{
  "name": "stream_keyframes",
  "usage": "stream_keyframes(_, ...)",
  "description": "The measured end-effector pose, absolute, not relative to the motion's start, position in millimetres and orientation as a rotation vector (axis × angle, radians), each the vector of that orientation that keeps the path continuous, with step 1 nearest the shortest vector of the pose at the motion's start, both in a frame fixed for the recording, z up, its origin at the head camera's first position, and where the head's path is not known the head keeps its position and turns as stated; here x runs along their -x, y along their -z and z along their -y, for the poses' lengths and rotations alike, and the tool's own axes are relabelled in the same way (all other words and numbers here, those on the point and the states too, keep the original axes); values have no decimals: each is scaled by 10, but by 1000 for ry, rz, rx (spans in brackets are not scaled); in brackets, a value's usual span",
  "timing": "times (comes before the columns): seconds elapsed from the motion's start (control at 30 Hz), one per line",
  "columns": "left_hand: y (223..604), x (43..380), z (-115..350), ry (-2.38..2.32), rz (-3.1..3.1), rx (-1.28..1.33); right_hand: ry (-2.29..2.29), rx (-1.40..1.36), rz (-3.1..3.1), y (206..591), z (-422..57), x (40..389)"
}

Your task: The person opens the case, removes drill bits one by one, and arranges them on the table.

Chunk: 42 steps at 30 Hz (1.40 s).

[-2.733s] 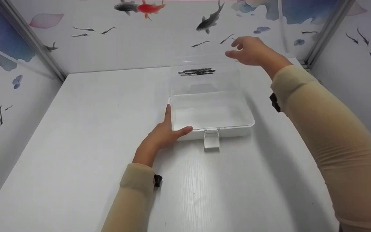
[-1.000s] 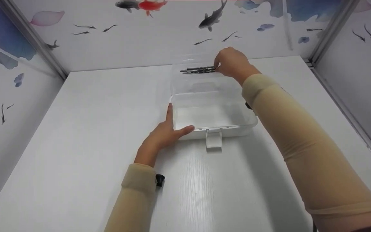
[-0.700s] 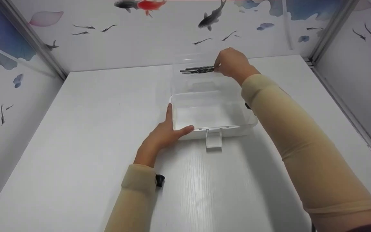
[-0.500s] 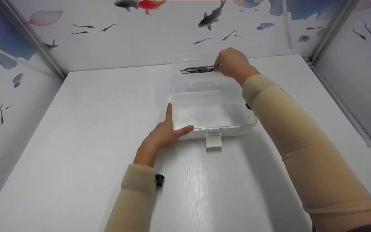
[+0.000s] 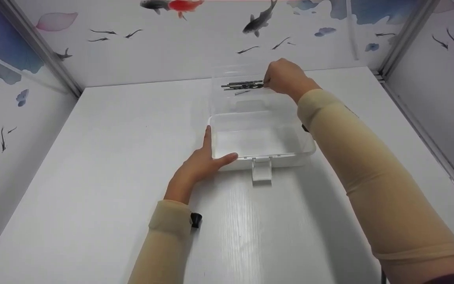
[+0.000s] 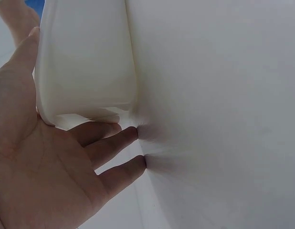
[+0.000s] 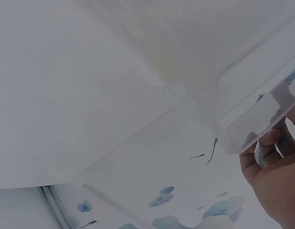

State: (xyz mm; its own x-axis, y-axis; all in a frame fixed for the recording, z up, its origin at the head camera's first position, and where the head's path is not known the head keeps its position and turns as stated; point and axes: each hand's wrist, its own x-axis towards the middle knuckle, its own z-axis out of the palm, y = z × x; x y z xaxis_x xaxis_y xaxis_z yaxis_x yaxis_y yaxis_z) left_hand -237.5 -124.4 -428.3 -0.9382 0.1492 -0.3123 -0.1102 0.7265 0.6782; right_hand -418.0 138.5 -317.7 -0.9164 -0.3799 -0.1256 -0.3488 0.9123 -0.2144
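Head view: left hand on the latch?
No, the left hand touches the box at its near left corner, apart from the latch.

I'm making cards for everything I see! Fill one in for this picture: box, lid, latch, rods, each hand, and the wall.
Box: white plastic, open, on the white table
Lid: see-through, opened at the back
Latch: on the front, unhooked
Rods: thin, dark, bunched at the lid; inside or behind it, I can't tell
Left hand: touching the box's near left corner
Right hand: at the rods' right ends; what its fingers hold is unclear
Wall: painted fish, one red
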Motion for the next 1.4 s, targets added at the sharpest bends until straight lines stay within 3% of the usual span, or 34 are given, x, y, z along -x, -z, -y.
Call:
stream_keyframes(0.73,4282,2378,1242,-1062,-2584,-23,13,713,-3013,2923,-1526,4138)
stream_keyframes(1.4,4295,2376,1242,-1058,-2582,-38,28,565,-3183,2524,-1943,3904)
